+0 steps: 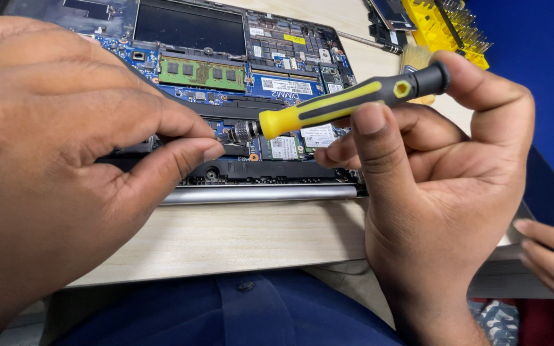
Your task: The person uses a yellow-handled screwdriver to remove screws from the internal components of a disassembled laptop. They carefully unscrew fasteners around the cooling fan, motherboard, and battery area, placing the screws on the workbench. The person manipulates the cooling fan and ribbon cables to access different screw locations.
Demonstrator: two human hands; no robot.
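Both hands grip: right hand (437,192) wraps the screwdriver (347,101), left hand (65,147) pinches its tip.

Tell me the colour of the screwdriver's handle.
Yellow with black, seen in the head view: screwdriver.

Light: bright, even, from above.
Shadows: soft, under hands.
Focus: sharp centre; near left hand (52,160) slightly blurred.
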